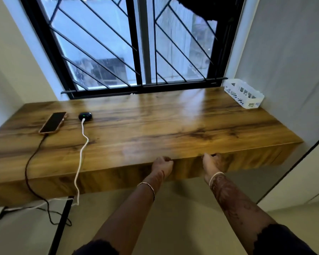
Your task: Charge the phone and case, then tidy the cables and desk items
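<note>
The left hand (163, 163) was curled into a loose fist against the front lip of the desk (173, 115), with nothing visible in it. The right hand (213, 162) was just beside it at the same lip with its fingers bent, but blur made it impossible to tell whether it gripped the edge or some small thing. Both were well apart from the phone (52, 122), which lay face up near the desk's left end with a dark cable (27, 166) in its near end. They were equally far from the case (85, 116) just right of it, which showed a green light and was fed by a white cable (80, 162). Both cables drooped over the front edge into a loose tangle on the floor. The likely trouble lay there: gathering that slack too hard could pull a plug out or drag the light case, perhaps the phone, off the edge. A foot could also catch the floor loops. The white basket (244, 92) sat in the far right corner, well apart from both hands.
</note>
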Motion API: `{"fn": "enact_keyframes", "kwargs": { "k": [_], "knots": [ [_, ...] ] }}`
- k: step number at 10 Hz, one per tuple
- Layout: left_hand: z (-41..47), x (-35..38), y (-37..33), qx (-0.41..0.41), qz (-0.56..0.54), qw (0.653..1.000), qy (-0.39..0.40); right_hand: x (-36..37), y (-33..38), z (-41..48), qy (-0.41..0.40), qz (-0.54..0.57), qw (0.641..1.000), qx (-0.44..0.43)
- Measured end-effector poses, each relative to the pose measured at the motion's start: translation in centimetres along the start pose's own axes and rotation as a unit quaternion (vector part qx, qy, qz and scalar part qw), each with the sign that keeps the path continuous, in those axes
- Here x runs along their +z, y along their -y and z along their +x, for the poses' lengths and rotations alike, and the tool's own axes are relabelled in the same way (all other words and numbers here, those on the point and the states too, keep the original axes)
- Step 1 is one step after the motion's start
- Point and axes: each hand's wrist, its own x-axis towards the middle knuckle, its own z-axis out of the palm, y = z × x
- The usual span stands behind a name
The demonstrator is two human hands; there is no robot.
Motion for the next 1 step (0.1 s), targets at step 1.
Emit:
{"fn": "enact_keyframes", "kwargs": {
  "k": [1],
  "knots": [
    [-0.63,-3.09,-0.44,0.062,0.053,0.996,-0.046,1.89,1.25,-3.10,-0.020,-0.042,0.997,-0.068]
  ]
}}
